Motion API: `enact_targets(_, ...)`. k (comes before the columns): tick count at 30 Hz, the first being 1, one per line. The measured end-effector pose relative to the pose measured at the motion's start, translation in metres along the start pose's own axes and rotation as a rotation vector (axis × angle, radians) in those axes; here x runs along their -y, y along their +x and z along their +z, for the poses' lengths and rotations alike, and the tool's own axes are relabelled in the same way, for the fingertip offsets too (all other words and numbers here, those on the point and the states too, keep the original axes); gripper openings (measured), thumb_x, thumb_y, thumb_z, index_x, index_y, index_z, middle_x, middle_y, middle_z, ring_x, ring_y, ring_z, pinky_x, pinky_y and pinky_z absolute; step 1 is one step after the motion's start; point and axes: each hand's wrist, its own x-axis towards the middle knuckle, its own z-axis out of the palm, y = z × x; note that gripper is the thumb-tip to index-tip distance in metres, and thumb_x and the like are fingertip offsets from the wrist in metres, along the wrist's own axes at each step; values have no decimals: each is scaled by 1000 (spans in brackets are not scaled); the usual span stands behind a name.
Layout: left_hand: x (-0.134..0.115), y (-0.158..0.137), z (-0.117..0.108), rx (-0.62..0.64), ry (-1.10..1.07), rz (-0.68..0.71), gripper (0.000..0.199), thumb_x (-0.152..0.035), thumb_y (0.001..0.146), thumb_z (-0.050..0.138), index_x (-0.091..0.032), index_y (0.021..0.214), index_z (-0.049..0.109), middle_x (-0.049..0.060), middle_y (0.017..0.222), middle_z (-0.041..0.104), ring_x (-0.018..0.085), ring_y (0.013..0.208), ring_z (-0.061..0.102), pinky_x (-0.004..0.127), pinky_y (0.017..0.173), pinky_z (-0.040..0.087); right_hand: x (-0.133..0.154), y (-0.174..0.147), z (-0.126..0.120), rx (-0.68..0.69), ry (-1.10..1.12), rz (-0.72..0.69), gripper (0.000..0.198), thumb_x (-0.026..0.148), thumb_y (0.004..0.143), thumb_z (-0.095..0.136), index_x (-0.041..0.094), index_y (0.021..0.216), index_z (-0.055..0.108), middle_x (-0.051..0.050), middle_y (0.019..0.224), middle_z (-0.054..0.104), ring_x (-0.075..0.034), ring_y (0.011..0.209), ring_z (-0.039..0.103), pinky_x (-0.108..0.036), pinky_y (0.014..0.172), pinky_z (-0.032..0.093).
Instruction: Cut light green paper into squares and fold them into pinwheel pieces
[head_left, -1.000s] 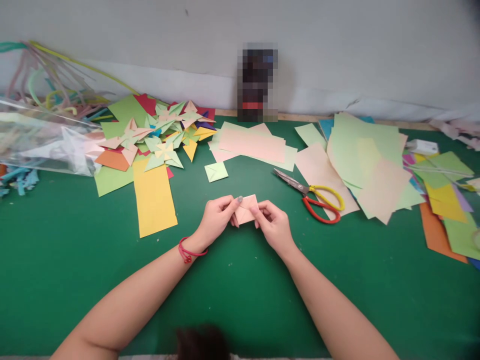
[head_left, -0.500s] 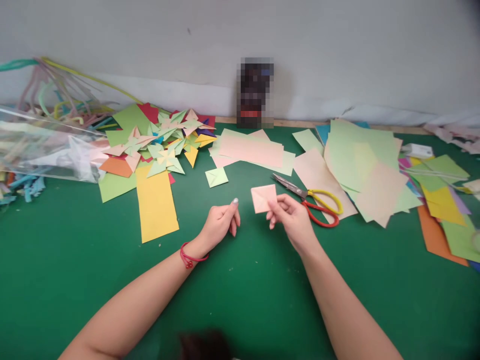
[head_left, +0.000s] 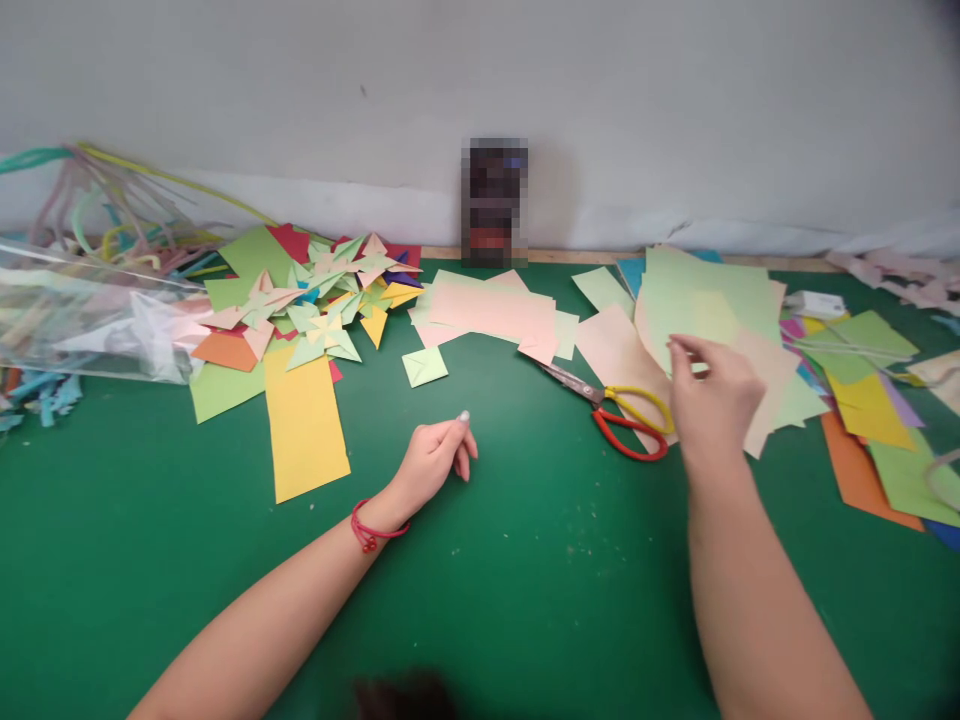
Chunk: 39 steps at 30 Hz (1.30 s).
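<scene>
My left hand [head_left: 437, 458] rests on the green table with its fingers loosely curled together, and nothing shows in it. Beyond it lies a small light green folded paper square [head_left: 425, 367]. Over the stack of pale green and pink sheets [head_left: 690, 290], my right hand [head_left: 716, 395] has thumb and forefinger pinched together; whether paper is between them I cannot make out. A pink folded paper square [head_left: 538, 347] lies by the tips of the scissors [head_left: 600, 393], which have one yellow and one red handle. Those handles are just left of my right hand.
Folded paper stars [head_left: 326, 335] are heaped at back left, near a yellow sheet [head_left: 307, 425] and a clear plastic bag [head_left: 97, 320]. Pink strips [head_left: 491, 303] lie before a blurred-out dark object [head_left: 495, 200]. Coloured paper [head_left: 874, 405] and a white block [head_left: 817, 304] are at right.
My right hand has let go of the pink folded square, now beside the scissors' tips, and moved right over the paper stack. The left hand has stayed about where it was.
</scene>
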Motion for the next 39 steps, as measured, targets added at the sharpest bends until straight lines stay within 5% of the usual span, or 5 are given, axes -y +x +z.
enact_targets(8, -2, 0, -1, 13, 7, 10, 51, -47, 91, 32, -16, 61, 58, -1, 42, 57, 10, 42, 51, 22, 55, 42, -32, 19, 10, 415, -349, 234, 67, 49, 73, 55, 8, 126, 50, -25, 94, 64, -29, 80, 57, -35, 61, 32)
enact_targets(17, 0, 0, -2, 12, 2, 7, 51, -48, 90, 32, -16, 61, 59, -1, 43, 57, 10, 42, 52, 23, 54, 42, -34, 22, 12, 485, -422, 130, 46, 21, 72, 53, 9, 116, 57, -20, 81, 64, -25, 67, 55, -32, 56, 28)
enact_targets(24, 0, 1, -1, 15, -25, -8, 51, -50, 90, 32, -16, 61, 58, 0, 42, 56, 10, 41, 51, 22, 51, 43, -40, 20, 8, 356, -395, 158, 24, 18, 78, 46, 12, 80, 69, -13, 60, 58, -18, 52, 43, -32, 55, 23)
enact_targets(34, 2, 2, 0, 15, -48, 5, 50, -50, 89, 34, -15, 63, 59, 0, 43, 56, 10, 42, 51, 22, 50, 43, -44, 49, -15, -285, -268, 263, 22, 25, 73, 64, 10, 88, 70, -15, 74, 66, -21, 64, 55, -31, 60, 33)
enact_targets(39, 2, 1, -1, 10, -38, 5, 50, -50, 89, 33, -15, 63, 59, 0, 43, 56, 11, 43, 51, 22, 51, 43, -45, 51, -17, -312, -152, 280, 24, 32, 67, 70, 11, 78, 67, -6, 60, 59, -15, 53, 45, -28, 54, 33)
